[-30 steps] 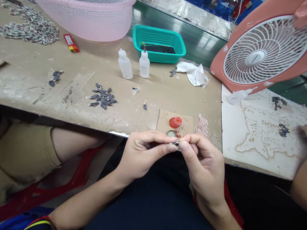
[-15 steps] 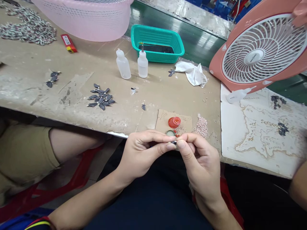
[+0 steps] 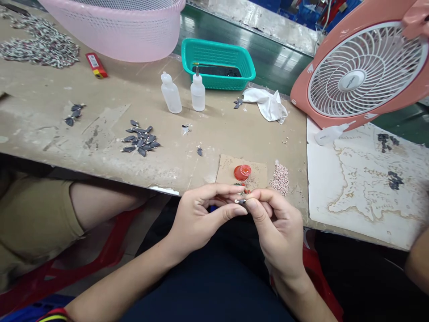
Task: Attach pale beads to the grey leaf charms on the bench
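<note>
A small dark grey piece with a pale tip (image 3: 240,201) is pinched between the thumb and forefinger of my right hand (image 3: 279,221). My left hand (image 3: 201,214) is beside it, thumb and forefinger apart around the piece; the thumb tip lies just under it, and whether they touch I cannot tell. Just beyond my fingers, a red cup (image 3: 241,172) stands on a cardboard square (image 3: 226,167). Small red bits and a bottle cap, mostly hidden by my left fingers, lie near it. A heap of tiny pinkish beads (image 3: 280,179) lies to the right.
Similar dark pieces (image 3: 141,138) lie heaped left of centre. Two squeeze bottles (image 3: 198,94), a green basket (image 3: 217,84), a pink basket (image 3: 134,44) and a white cloth (image 3: 266,103) stand or lie farther back. A fan (image 3: 351,80) stands right. People's limbs show at both sides.
My left thumb and forefinger have parted from their pinch on the dark piece. It stays in my right fingers, and more of it shows now.
</note>
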Action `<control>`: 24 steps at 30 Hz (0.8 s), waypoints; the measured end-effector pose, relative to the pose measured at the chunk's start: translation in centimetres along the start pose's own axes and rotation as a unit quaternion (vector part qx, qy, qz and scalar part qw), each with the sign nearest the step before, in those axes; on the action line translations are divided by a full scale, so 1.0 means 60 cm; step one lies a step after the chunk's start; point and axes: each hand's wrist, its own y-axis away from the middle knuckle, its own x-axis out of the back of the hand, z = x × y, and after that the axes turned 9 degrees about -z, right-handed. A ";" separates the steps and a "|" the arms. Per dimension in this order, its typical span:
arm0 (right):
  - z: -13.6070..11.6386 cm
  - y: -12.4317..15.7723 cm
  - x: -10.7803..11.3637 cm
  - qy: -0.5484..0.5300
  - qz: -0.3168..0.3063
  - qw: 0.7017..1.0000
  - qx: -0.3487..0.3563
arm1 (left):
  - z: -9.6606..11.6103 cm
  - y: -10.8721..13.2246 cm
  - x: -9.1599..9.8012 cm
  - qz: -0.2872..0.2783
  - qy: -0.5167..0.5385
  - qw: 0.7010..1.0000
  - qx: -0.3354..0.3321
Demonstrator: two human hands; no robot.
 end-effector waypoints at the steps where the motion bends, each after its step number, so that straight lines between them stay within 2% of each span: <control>1: 0.000 0.002 -0.001 -0.002 0.007 1.000 0.004 | 0.001 0.000 0.000 -0.003 0.009 1.000 0.011; 4: 0.000 0.008 -0.005 0.011 0.021 0.999 0.032 | 0.004 0.002 0.002 0.005 -0.015 1.000 -0.002; 9: -0.003 0.009 -0.005 0.074 0.020 0.993 0.089 | 0.004 0.003 0.004 0.005 -0.088 0.993 -0.082; 15: 0.001 0.008 -0.009 0.097 0.005 0.992 0.081 | -0.004 0.003 0.010 -0.020 -0.097 0.993 -0.067; 19: 0.015 0.014 -0.012 0.098 0.028 0.989 0.107 | -0.010 -0.006 0.023 -0.043 -0.145 0.985 -0.078; 21: 0.031 0.013 0.002 0.139 0.053 0.980 0.132 | -0.013 -0.014 0.040 -0.005 -0.206 0.974 -0.098; 23: 0.056 0.010 0.031 0.217 0.107 0.962 0.127 | -0.015 -0.023 0.068 0.091 -0.289 0.945 -0.120; 24: 0.071 0.007 0.050 0.257 0.146 0.950 0.099 | -0.016 -0.027 0.087 0.148 -0.329 0.925 -0.122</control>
